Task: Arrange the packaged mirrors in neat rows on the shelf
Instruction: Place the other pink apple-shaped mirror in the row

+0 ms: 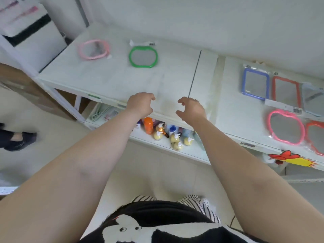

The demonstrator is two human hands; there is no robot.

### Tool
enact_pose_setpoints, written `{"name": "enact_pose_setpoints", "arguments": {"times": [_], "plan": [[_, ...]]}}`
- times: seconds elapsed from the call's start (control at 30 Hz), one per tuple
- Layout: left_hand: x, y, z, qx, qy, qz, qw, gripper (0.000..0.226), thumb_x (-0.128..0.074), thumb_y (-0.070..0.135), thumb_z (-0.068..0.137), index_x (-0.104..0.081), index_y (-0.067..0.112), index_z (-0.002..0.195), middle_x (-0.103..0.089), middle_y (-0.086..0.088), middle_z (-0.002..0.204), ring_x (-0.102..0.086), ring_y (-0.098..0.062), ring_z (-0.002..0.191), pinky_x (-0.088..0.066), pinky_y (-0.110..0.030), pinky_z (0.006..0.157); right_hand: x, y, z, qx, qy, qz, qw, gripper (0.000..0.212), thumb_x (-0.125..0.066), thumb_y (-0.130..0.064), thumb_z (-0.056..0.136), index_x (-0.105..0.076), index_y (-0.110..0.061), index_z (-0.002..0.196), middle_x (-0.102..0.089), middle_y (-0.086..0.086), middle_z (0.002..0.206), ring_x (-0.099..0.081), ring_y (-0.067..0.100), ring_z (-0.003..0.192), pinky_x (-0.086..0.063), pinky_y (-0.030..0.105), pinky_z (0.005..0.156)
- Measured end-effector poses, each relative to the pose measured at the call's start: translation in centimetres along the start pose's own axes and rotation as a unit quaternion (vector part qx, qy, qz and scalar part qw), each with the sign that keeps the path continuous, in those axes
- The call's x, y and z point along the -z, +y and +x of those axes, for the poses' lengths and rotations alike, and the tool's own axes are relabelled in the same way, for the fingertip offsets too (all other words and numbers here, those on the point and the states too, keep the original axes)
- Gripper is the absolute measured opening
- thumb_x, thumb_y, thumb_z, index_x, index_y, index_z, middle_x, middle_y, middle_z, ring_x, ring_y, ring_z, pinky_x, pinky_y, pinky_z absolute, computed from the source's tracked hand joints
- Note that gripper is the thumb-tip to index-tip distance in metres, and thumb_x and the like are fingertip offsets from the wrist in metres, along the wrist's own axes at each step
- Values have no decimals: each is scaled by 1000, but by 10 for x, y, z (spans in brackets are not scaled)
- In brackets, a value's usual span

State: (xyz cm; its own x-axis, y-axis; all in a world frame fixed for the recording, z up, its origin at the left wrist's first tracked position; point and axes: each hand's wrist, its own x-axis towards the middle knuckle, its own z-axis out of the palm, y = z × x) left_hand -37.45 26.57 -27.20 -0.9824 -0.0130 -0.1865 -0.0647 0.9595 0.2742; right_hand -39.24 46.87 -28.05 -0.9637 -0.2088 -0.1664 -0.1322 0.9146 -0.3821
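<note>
The white shelf [112, 79] runs across the view as a flat, smooth top, with a thin dark seam dividing its left section from a narrow middle panel; a second white section continues to the right.

Below the top, a lower tier carries a cluster of plastic bottles [164, 134]: one orange, several pale yellow with white pump heads, some blue-and-white.

Both bare forearms extend forward over the front edge of the shelf. The left hand [140, 104] is empty, fingers curled loosely inward, palm down. The right hand [192, 109] is likewise empty, fingers and thumb spread in a loose open claw. The two hands are near each other and grip nothing.

The packaged mirrors lie flat on the shelf top in clear film wrap:
- Right section, rear row: a blue rectangular mirror [255, 83] with rounded corners, just beside a red rectangular mirror [285, 91]; a further reflective item at the frame edge is too blurred to identify.
- Right section, front row: a pink apple-shaped mirror [286, 126], beside a red-orange frame cut off by the edge.
- Left section, rear: a green apple-shaped mirror [143, 56] and, well apart to its left, a pink rounded mirror [93, 49], motion-blurred.
</note>
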Motion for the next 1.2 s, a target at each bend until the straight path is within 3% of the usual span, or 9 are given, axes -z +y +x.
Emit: {"name": "enact_pose_setpoints", "arguments": {"times": [0.23,0.83,1.0,1.2], "plan": [[28,-100,-6,30,31,-13,999,51,-61,17,82,-52,24,132,-59,-1,130,-53,-24,122,-42,-33,96,-32,-104,26,42,-21,-25,999,44,-61,-29,87,-53,-23,130,-60,1,122,-49,21,120,-44,35,93],[84,-255,79,138,76,-22,987,49,-58,24,86,-49,22,134,-59,-1,129,-56,-23,118,-43,-33,93,-70,-247,189,123,-56,-23,991,44,-61,-29,88,-52,-24,130,-60,1,121,-51,21,118,-46,35,89],[101,-289,118,134,74,-19,988,48,-57,26,89,-48,22,136,-56,-1,135,-53,-23,124,-42,-34,98,-72,-272,223,106,-49,-35,993,45,-62,-29,87,-52,-24,131,-59,0,123,-54,22,116,-48,35,87],[124,-333,180,79,65,0,995,41,-54,26,91,-52,15,131,-55,-11,131,-53,-32,120,-46,-38,92,-77,-301,260,19,-10,-1,1000,45,-63,-31,87,-51,-25,130,-58,-1,125,-53,21,117,-49,34,84]]}}
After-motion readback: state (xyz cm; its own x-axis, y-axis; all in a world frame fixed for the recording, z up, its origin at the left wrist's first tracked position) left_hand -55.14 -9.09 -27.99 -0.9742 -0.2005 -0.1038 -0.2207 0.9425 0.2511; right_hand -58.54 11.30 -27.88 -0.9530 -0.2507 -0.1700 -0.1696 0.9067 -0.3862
